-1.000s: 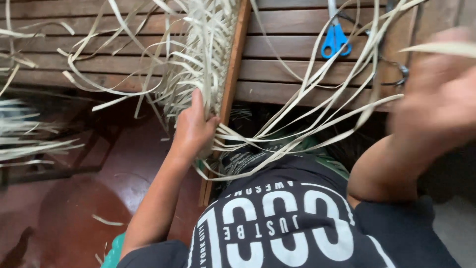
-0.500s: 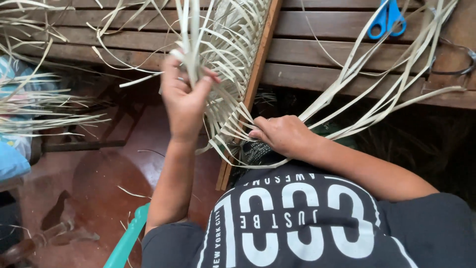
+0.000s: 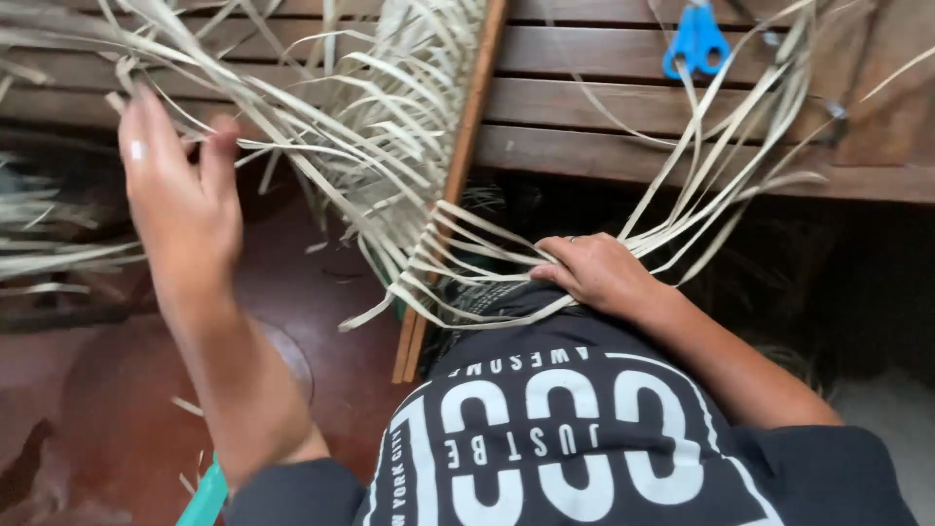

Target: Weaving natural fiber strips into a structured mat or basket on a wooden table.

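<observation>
Hands (image 3: 185,209) (image 3: 599,273) grip pale strips (image 3: 370,146) — beside wooden frame (image 3: 458,185).

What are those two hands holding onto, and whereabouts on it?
The left hand lifts loose pale weaving strips partway along their free ends. The right hand presses a bundle of strips down near the woven edge beside the wooden slat.

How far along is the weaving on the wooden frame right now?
Done: a woven patch sits against the wooden frame. In hand: the left hand lifts loose pale strips, while the right hand presses crossed strips near the frame's lower end. Left: many long strips trail unwoven across the slatted bench; blue scissors lie untouched.
</observation>
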